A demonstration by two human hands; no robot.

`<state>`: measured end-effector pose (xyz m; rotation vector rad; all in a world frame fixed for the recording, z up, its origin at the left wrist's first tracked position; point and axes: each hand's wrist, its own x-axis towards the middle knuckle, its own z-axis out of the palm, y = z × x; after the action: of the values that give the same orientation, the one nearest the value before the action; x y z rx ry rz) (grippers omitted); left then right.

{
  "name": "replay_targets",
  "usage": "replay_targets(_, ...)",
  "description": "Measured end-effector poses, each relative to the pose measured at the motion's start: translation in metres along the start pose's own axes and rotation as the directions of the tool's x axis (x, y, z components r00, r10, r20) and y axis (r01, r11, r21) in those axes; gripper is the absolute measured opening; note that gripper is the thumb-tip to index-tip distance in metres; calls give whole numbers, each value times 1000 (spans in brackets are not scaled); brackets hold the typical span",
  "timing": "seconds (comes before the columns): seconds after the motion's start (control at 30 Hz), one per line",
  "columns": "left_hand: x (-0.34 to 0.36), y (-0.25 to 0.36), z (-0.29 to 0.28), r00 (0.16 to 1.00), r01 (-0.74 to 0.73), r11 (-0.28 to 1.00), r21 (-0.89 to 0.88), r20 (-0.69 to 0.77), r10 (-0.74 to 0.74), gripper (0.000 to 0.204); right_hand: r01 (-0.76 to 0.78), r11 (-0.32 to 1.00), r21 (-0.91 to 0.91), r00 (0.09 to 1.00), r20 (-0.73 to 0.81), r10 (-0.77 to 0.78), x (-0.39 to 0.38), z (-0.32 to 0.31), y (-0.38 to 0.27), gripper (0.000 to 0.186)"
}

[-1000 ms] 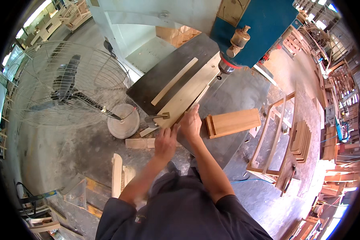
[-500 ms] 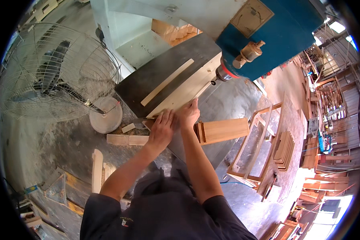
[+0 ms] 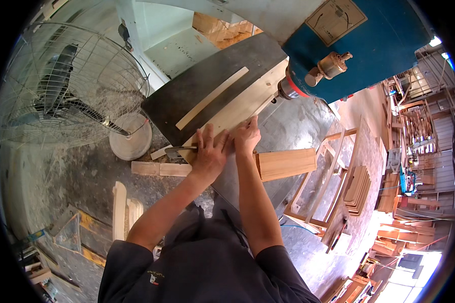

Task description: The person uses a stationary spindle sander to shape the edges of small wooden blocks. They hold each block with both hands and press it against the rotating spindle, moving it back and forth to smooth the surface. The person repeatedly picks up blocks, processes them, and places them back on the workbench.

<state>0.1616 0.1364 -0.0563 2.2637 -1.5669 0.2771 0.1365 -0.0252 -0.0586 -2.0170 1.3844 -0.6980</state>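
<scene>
In the head view, a long, flat, pale yellow wooden board [image 3: 245, 107] lies aslant on the dark grey metal table [image 3: 169, 101], its near end by the table's near edge. Its face looks smooth, with a small brown mark toward the far end, which reaches beside the dark metal spindle [image 3: 287, 92] under the blue machine head [image 3: 379, 55]. The person's left hand [image 3: 211, 155] rests on the near end, palm down, fingers spread. The right hand [image 3: 246, 137] is half curled at the right edge; whether it grips anything cannot be told. A thin, pale wooden strip [image 3: 212, 98] lies between the board and the table's left corner.
</scene>
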Motion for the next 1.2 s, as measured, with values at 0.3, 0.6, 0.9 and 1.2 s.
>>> replay_targets(0.3,3,4,-1,1000,24,1000,-2,-12,-24,52,4,1000,2,999,-38,-4,3,6,8,49)
replay_targets(0.6,7,5,-2,999,47,999,-2,-12,-47,50,2,999,-35,1000,5,-2,9,1,7,51)
replay_targets(0.9,17,7,-3,998,64,997,-52,-12,-65,50,-68,997,-45,997,26,69,19,1,7,57)
replay_targets(1.2,30,9,-2,994,101,993,-63,41,-98,52,-140,990,-25,990,5,140,27,-5,-5,51)
